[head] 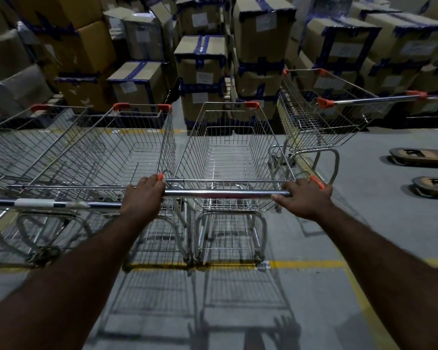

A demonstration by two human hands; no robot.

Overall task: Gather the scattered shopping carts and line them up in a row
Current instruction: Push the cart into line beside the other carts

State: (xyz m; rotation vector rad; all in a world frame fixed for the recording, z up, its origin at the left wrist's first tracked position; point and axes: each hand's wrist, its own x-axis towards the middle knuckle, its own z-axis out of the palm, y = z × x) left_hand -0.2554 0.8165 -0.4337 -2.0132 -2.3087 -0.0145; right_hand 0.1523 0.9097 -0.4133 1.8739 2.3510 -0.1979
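An empty wire shopping cart (pixel 228 147) with orange corner caps stands straight in front of me. My left hand (pixel 143 195) grips the left end of its metal handle bar (pixel 225 193), and my right hand (pixel 305 198) grips the right end. A second cart (pixel 122 152) stands close beside it on the left, side by side, facing the same way. Further left, part of a third cart (pixel 23 142) shows at the frame edge. To the right, another cart (pixel 321 117) sits turned at an angle, its handle pointing right.
Stacks of taped cardboard boxes (pixel 202 72) wall off the far side just beyond the carts. A yellow floor line (pixel 301 264) runs under the cart wheels and down to the right. Two pallet-jack forks (pixel 420 157) lie on the grey floor at right.
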